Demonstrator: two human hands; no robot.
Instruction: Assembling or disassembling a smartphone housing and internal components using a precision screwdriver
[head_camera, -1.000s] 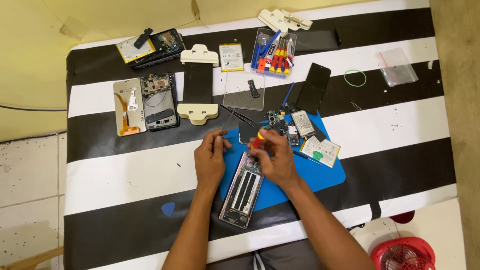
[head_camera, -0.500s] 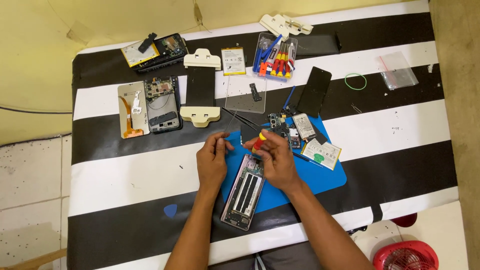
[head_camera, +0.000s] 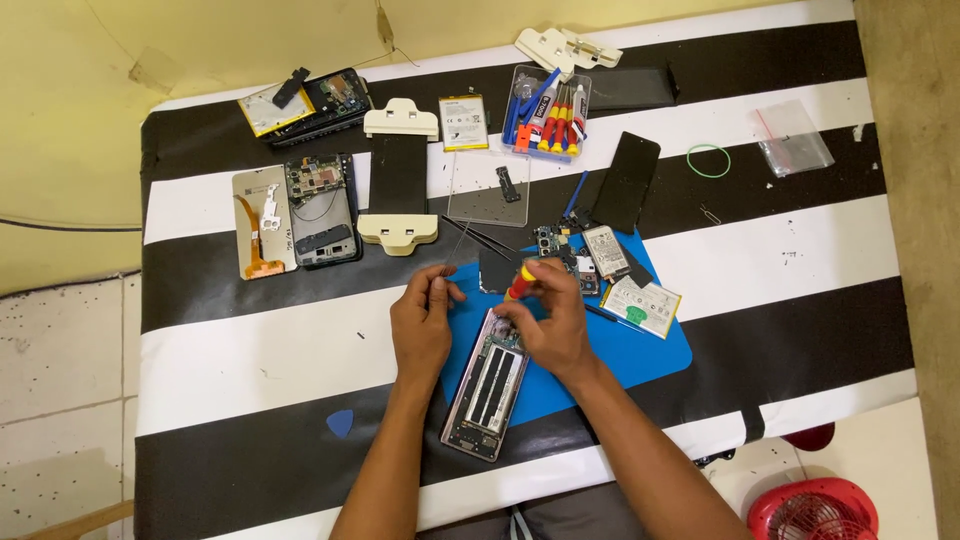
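Right hand (head_camera: 550, 325) grips red screwdriver (head_camera: 520, 284) over opened phone (head_camera: 488, 385) mid-frame; left hand (head_camera: 424, 325) pinches tweezers (head_camera: 458, 245); a slip could gouge it.

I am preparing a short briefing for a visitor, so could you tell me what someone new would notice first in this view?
First, the two hands at the centre: the right hand holds a red and yellow screwdriver over the top end of an opened phone frame, which lies partly on a blue mat, while the left hand steadies it. Next comes the bold black and white striped table cover, strewn with phone parts, with a clear box of tools at the far edge.
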